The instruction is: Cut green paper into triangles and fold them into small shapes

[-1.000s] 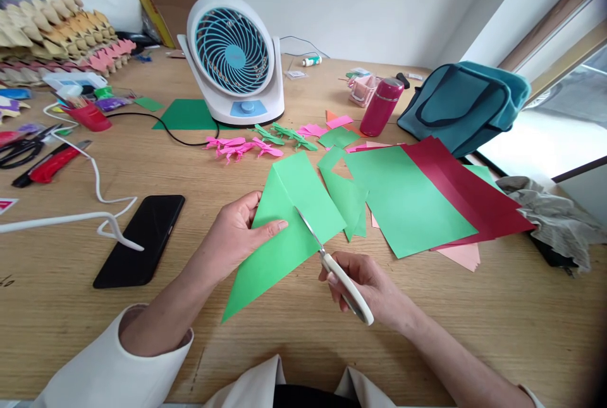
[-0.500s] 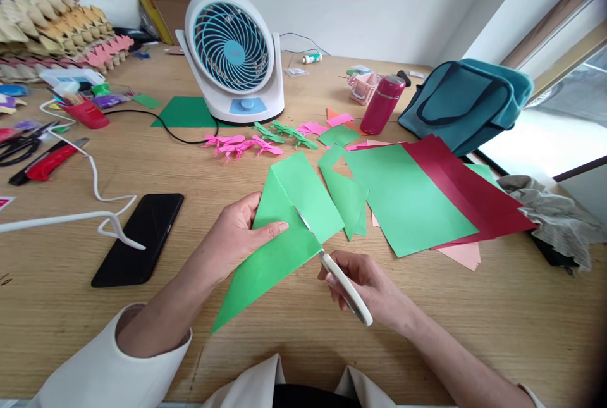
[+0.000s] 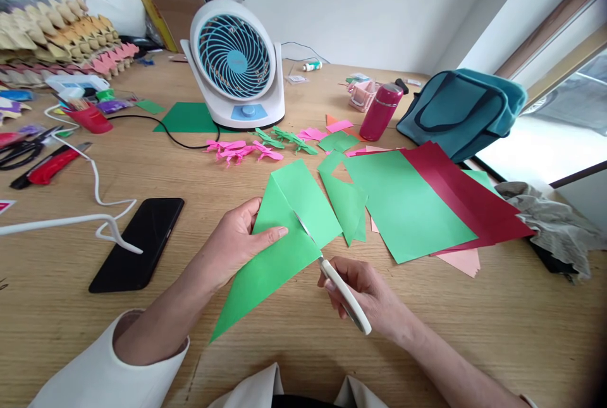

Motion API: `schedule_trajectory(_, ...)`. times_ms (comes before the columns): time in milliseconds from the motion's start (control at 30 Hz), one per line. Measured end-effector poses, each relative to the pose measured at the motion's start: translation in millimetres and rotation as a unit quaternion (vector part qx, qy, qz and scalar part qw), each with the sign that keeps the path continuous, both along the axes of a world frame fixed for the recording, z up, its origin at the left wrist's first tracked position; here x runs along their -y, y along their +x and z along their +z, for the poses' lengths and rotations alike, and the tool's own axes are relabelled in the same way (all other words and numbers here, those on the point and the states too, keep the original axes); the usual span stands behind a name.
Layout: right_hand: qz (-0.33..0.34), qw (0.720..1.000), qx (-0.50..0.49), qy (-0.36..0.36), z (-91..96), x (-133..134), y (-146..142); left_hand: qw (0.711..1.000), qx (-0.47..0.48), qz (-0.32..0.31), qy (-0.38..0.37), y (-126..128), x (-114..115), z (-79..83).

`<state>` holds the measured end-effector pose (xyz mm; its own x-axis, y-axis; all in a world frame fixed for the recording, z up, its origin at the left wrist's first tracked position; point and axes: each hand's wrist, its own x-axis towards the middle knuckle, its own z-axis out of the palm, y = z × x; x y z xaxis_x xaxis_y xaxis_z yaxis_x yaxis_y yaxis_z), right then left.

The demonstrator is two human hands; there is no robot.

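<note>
My left hand (image 3: 234, 240) pinches a folded green paper sheet (image 3: 279, 243), thumb on top and fingers beneath, holding it a little above the wooden table (image 3: 294, 345). White-handled scissors (image 3: 332, 272) are gripped in my right hand (image 3: 367, 294), and their blades sit in the sheet along the edge of its folded triangle. A rectangular strip of the sheet lies to the right of the blades.
Green, dark red and pink sheets (image 3: 427, 199) lie right of the cut. Pink and green folded figures (image 3: 258, 145) sit before a white desk fan (image 3: 234, 63). A black phone (image 3: 137, 243) and white cable (image 3: 71, 218) lie left; a teal bag (image 3: 462, 111) and a magenta bottle (image 3: 383, 111) stand at the back right.
The scissor blades have worked a little further into the green sheet, and its lower corner has swung slightly left. Both hands keep their grips.
</note>
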<state>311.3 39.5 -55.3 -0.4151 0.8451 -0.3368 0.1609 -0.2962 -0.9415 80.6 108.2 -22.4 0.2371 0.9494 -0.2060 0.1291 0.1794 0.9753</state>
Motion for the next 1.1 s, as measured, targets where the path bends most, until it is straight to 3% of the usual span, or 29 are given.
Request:
schedule_trajectory(267,0.011,1.000,0.008,0.018,-1.7,-1.2,0.9,1.000,0.002,-0.003,0.006,1.5,1.6,2.7)
schedule_trajectory(567,0.013,0.999,0.034,-0.001,3.6,-0.7,-1.2,0.995,-0.085,-0.017,0.048,0.2,3.7,6.2)
schedule_trajectory(1100,0.002,0.998,0.061,0.013,6.6,-1.4,-2.0,1.000,-0.001,-0.021,-0.015,2.4,3.1,6.9)
